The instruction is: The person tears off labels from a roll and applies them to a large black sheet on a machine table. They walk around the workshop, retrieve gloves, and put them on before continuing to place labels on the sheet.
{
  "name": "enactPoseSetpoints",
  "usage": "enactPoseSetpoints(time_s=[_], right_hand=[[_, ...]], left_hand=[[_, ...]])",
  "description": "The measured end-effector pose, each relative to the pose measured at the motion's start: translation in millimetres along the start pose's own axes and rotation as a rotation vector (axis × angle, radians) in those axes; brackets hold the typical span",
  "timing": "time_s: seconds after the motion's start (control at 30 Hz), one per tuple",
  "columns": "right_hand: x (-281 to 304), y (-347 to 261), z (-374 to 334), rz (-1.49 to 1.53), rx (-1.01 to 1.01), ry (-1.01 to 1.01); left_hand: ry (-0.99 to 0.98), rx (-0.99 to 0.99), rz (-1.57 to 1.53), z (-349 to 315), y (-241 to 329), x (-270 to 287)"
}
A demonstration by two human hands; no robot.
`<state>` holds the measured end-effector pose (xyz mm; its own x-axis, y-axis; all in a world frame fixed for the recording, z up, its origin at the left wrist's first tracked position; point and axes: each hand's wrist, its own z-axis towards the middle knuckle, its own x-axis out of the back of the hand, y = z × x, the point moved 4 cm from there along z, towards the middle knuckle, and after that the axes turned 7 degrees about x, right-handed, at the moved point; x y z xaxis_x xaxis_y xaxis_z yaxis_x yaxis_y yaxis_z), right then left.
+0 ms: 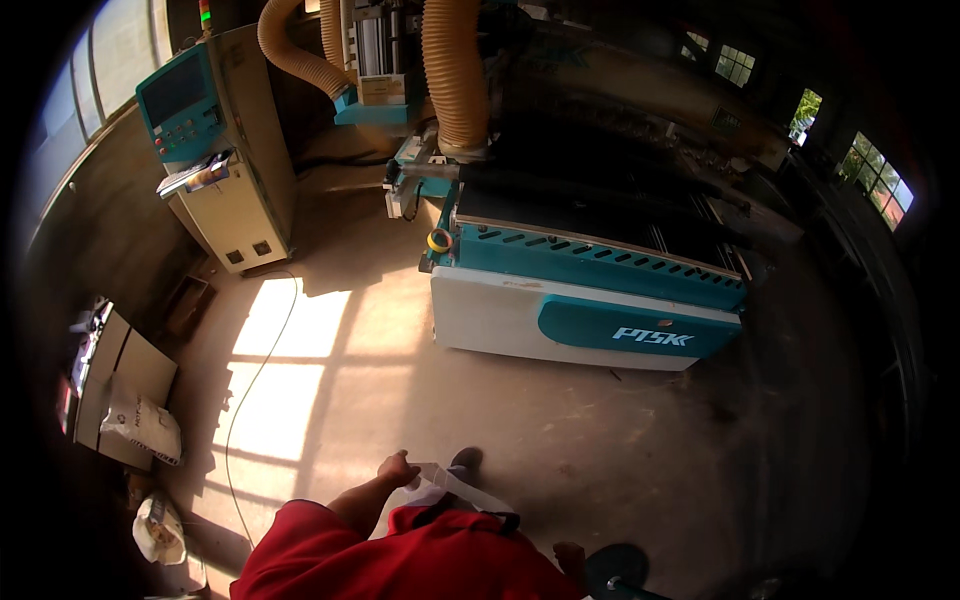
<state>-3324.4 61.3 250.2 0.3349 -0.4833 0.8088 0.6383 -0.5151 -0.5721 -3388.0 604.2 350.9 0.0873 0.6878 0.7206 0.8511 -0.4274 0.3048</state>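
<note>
From here I see the left hand grasping one translucent sheet, held in front of a red shirt; the right hand's grip I can't tell. Three ridged hoses serve one CNC router, white lettering on its teal panel. Two pale sacks sit left, contents hidden.

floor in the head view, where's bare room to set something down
The floor looks bare between the teal-and-white machine and the left hand, and in the sunlit patch right of the cable. Crowding is along the left: white sacks, a low pale cabinet and the tall control cabinet.
</note>
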Motion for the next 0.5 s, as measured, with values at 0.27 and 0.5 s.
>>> enactPoseSetpoints(time_s=[0.27,0.5], right_hand=[[9,8,32,0.331,-0.536,-0.060],[-16,17,21,0.366,-0.641,-0.094]], left_hand=[[0.027,0.420,-0.072,-54,-151,16],[-0.062,0.122,0.011,-54,-34,-24]])
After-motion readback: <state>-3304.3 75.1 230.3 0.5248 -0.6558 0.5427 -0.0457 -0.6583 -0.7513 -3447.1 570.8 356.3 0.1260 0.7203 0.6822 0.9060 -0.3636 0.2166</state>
